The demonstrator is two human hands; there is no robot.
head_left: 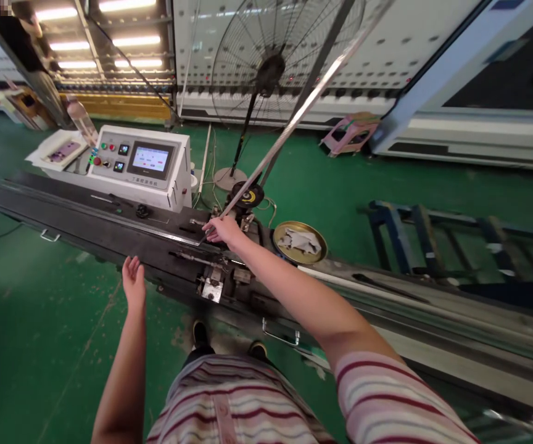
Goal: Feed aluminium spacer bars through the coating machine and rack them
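Observation:
My right hand [224, 232] is over the middle of a long dark machine bed [86, 213], its fingers closed around the lower end of a long thin silver metal bar [289, 126]. The bar slants up and away to the top right, out of view. Just left of these fingers, a narrow strip with ruler-like marks [165, 235] lies along the bed. My left hand [133, 279] hangs by the bed's front edge, palm up, with fingers apart and loosely bent, holding nothing. Metal fittings [213, 283] sit on the bed below my right hand.
Behind the bed stands a white control box [141, 163] with a lit screen. A round tray [321, 254] holds crumpled cloth or paper. Farther back are a large fan [270, 71], a pink stool [350, 134] and a blue rack [391, 237]. A person [35, 55] stands far left.

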